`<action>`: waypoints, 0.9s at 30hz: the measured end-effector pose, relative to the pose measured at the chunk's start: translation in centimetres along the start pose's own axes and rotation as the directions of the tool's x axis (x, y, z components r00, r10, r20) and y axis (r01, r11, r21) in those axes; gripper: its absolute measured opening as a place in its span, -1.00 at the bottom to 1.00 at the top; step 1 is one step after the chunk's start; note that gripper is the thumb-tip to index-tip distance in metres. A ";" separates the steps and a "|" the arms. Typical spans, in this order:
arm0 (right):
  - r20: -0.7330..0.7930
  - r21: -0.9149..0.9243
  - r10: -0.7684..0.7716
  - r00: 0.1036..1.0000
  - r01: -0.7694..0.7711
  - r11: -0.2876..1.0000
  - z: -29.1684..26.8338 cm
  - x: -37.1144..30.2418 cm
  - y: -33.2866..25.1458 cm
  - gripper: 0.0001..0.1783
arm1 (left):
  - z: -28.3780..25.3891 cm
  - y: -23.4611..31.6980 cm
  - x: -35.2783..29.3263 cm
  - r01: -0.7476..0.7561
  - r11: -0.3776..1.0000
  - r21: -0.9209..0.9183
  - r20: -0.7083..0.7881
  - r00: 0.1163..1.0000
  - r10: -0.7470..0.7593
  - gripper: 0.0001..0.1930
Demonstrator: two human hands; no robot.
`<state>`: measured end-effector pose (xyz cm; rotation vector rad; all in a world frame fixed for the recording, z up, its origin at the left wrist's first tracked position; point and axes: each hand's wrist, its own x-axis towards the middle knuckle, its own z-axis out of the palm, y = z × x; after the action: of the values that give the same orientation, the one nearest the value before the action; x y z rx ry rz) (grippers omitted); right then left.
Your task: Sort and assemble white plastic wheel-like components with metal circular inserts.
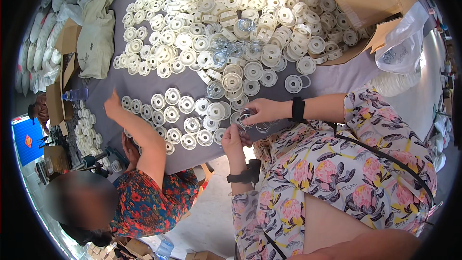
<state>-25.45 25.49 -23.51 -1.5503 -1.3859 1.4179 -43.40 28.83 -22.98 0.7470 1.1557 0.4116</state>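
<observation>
My right hand [259, 111] is closed round a few thin, shiny rings [247, 114], held just above the table's near edge. More thin loops show below its fingers. My left hand [234, 142] is close beside it, fingertips pinched together; what they hold, if anything, is too small to make out. Just beyond my hands stand rows of round white plastic wheels [204, 137] with hollow centres. Small stacks of these wheels [232, 83] stand farther off, with clear bluish rings [220, 58] lying on top of some.
A big heap of white wheels [269, 0] spills from a cardboard box [370, 0] at the far right. A clear plastic bag [402, 43] hangs beside it. At the left, a co-worker's hand [113, 106] reaches over the grey tablecloth [103, 97]. Sacks [96, 38] lie beyond.
</observation>
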 end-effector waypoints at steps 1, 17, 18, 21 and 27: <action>-0.002 0.000 0.001 1.000 -0.001 1.000 0.0 -0.5 0.4 -0.51 | 0.1 0.1 0.1 0.068 0.998 -0.020 0.004 0.998 -0.068 -0.66; -0.035 -0.292 0.085 0.996 -0.091 0.952 -0.9 -3.4 -0.2 -0.52 | -0.7 -4.9 3.8 -0.162 0.590 0.791 -0.096 0.920 0.381 -0.54; -0.081 -0.256 0.135 0.987 -0.152 0.955 -0.7 -3.4 0.3 -0.45 | -0.6 -5.1 3.9 -0.147 0.453 0.879 -0.055 0.914 0.403 -0.52; -0.153 -0.125 0.137 0.979 -0.156 0.980 -0.9 -3.2 1.6 -0.40 | 0.3 -4.0 2.9 -0.128 0.254 0.959 -0.010 0.877 0.481 -0.46; 0.127 0.148 0.435 0.891 -0.451 0.880 -2.1 -3.3 2.3 -0.37 | 3.6 -1.6 0.6 -0.549 0.612 0.569 0.276 0.829 0.487 -0.46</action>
<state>-22.37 22.24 -24.14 -1.7772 -0.9510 1.8465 -40.02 26.96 -23.81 1.7155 0.9622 0.4642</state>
